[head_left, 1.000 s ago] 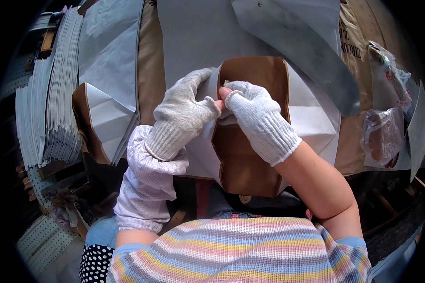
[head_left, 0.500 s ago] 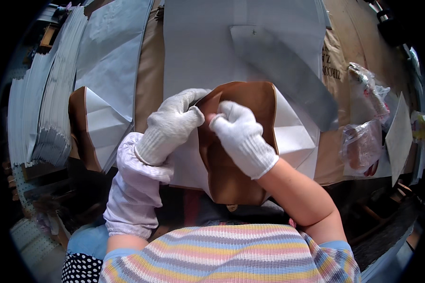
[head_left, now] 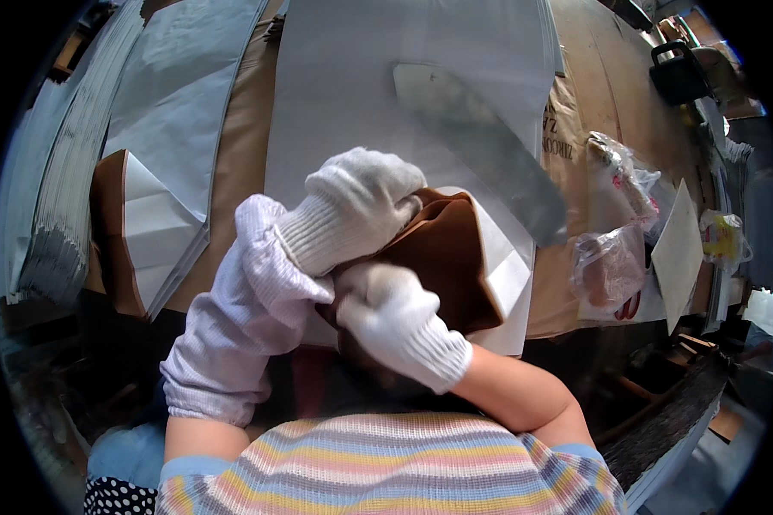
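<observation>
A paper bag (head_left: 451, 257), brown inside and white outside, lies with its mouth spread open before me. My left hand (head_left: 361, 193), in a white knit glove, is closed on the bag's far left rim, its fingertips partly hidden by the folds. Nearer to me, my right hand (head_left: 391, 313), gloved too and a little blurred, is curled closed against the bag's near left edge. A white side fold (head_left: 507, 266) sticks out at the bag's right. Behind it, a long grey flat plate (head_left: 481, 146) rests on white sheets (head_left: 326, 103).
Another bag end (head_left: 159, 219), brown and white, lies at the left beside a tall stack of folded white paper (head_left: 64, 180). To the right are clear plastic bags (head_left: 610, 266), a pale flat board (head_left: 678, 257) and brown wrapping paper (head_left: 567, 189). A dark handled object (head_left: 678, 73) stands far right.
My left hand has shifted right along the bag's far rim. My right hand has come out of the mouth toward me and left, and the bag's left side is bent inward. The view has moved slightly.
</observation>
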Available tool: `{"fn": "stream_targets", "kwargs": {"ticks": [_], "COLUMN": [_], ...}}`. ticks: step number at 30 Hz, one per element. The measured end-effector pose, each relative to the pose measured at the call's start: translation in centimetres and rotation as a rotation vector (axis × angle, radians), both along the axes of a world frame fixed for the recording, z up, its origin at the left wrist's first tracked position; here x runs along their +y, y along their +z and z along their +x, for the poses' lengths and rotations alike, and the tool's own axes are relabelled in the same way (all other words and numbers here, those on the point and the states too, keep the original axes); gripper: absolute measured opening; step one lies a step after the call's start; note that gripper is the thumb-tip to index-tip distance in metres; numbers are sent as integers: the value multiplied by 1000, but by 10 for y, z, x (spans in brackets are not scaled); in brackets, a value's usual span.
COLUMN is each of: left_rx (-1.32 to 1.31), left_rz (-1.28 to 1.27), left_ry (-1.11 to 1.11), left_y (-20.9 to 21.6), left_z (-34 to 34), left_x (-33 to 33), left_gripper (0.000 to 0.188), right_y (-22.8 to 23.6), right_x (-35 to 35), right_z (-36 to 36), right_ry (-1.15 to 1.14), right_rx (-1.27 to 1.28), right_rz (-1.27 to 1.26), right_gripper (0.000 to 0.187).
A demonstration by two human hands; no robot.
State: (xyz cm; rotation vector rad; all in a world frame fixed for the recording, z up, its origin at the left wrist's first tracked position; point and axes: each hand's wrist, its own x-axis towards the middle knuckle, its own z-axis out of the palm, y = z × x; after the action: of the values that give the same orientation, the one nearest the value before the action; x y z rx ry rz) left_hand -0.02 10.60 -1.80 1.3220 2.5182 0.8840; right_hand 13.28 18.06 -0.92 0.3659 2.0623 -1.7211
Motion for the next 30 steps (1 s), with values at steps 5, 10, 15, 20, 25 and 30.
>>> {"fn": "stream_targets", "kwargs": {"ticks": [5, 10, 15, 20, 25, 30], "left_rx": [12, 77, 84, 122, 161, 124], "left_rz": [25, 135, 134, 125, 101, 93], "left_ry": [11, 14, 0, -3, -18, -9], "left_y": [-1, -5, -2, -5, -2, -5], "left_z": [10, 16, 18, 17, 17, 17], "left_x": [-13, -12, -13, -14, -13, -14], "left_gripper": [14, 14, 14, 16, 19, 19], "right_y": [60, 31, 28, 23, 25, 21], "right_x": [61, 104, 96, 96, 95, 95], "right_z": [15, -3, -13, -18, -19, -22], "right_ry": [33, -37, 37, 115, 109, 124], "right_rx": [850, 874, 832, 837, 833, 831], "right_rz": [659, 753, 711, 710, 723, 726], "right_gripper": [34, 43, 46, 59, 52, 48]}}
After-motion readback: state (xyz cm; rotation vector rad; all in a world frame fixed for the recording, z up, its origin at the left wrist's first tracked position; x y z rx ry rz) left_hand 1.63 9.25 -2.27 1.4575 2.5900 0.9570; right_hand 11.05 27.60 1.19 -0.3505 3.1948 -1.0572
